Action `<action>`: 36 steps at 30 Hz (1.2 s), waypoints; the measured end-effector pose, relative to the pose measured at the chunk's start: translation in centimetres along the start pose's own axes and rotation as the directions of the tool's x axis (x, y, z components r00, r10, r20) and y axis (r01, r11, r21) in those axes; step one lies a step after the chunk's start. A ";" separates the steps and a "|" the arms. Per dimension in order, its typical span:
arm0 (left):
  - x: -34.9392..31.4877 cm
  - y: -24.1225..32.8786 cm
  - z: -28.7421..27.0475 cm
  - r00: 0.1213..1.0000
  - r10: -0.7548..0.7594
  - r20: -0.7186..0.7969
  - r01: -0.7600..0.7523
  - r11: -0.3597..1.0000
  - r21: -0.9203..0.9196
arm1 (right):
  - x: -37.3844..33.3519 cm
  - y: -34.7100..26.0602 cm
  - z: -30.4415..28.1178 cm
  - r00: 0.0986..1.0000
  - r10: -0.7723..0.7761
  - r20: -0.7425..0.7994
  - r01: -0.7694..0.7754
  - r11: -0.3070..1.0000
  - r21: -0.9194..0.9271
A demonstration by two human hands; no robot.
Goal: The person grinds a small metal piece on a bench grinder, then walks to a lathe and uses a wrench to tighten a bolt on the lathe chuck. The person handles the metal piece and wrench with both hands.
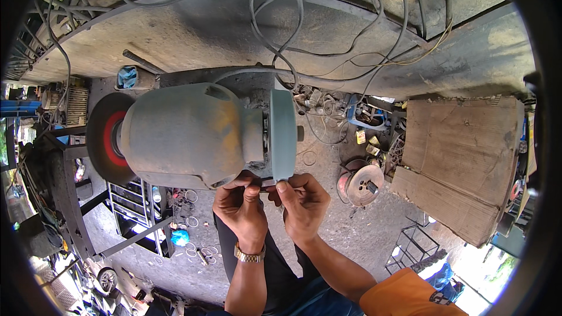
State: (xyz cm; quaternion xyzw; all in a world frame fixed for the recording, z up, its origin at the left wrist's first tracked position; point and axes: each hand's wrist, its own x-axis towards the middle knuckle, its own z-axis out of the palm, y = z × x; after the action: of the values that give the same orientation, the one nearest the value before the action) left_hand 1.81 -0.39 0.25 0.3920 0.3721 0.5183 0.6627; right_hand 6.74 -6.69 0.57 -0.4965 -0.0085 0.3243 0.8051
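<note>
A large grey bench grinder (181, 131) with worn orange patches fills the middle of the view. On its right end is a blue-green grinding wheel (283, 134); on its left end is a dark wheel (108, 138) with a red centre. At the near edge of the blue-green wheel, my left hand (241, 208), with a metal watch on its wrist, pinches a small thin piece (268, 182). My right hand (305, 203) closes on the same piece from the other side, thumb close to the wheel. Fingers cover most of the piece, so its kind is unclear.
Loose cables (275, 17) hang along the wall behind the grinder. Flattened cardboard (459, 164) stands at the right. Nearer are a round disc-shaped reel (364, 186) and a blue crate (366, 117) of scraps. A metal frame (132, 210) lies at the left.
</note>
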 end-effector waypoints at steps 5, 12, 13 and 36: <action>-0.1 -0.2 -0.3 0.999 -0.001 0.032 0.000 0.999 0.036 | -0.1 -0.4 0.0 0.999 -0.041 0.007 0.041 0.998 -0.057; -0.3 -0.2 -0.3 0.999 -0.017 0.040 0.015 0.999 0.045 | 0.3 -0.9 0.5 0.995 -0.093 -0.039 0.087 0.988 -0.130; -0.3 -0.2 -0.2 0.999 -0.025 0.046 0.023 0.999 0.032 | 0.4 -1.0 0.5 0.995 -0.094 -0.042 0.088 0.988 -0.124; -0.2 0.0 0.0 0.999 -0.033 0.032 0.032 0.999 0.043 | 0.2 -0.4 -0.1 0.999 -0.054 -0.005 0.054 0.999 -0.004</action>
State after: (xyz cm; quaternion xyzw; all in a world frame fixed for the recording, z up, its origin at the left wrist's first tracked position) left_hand 1.80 -0.54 0.31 0.4083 0.3783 0.4930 0.6687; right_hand 7.07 -6.79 0.75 -0.4985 -0.0207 0.3013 0.8126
